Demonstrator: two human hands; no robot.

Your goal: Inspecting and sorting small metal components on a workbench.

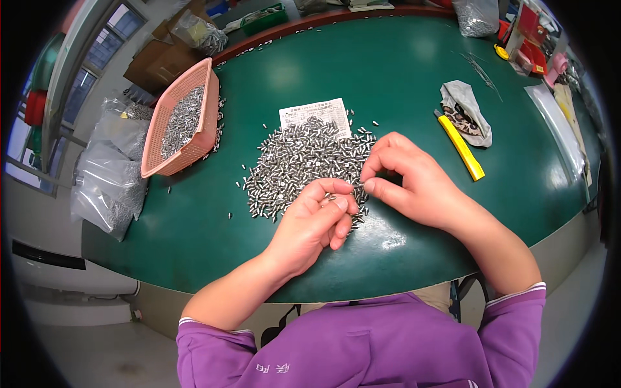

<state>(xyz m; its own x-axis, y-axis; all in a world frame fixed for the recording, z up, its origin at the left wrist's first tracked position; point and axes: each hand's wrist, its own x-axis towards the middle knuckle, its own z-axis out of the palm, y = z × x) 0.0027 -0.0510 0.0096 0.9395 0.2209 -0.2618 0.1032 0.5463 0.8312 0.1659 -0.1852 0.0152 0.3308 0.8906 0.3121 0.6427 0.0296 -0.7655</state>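
Note:
A heap of small shiny metal pins with pointed ends (291, 158) lies in the middle of the green table. My left hand (312, 220) is at the heap's near edge, its fingers curled and the thumb pressed toward the forefinger. Just to its right, my right hand (411, 181) is closed in a pinch, thumb and forefinger together over the heap's right side. The two hands are close but apart. Whatever sits between the fingertips of either hand is too small to make out. Under the far side of the heap sticks out a printed paper slip (330, 110).
A pink plastic basket (185, 158) of similar metal pieces stands at the left, beside clear bags (107, 187) of parts. On the right lie a yellow utility knife (462, 150), a grey cloth-like bundle (477, 129) and clear plastic sleeves (559, 129). A red-brown ledge (362, 11) runs along the table's far edge.

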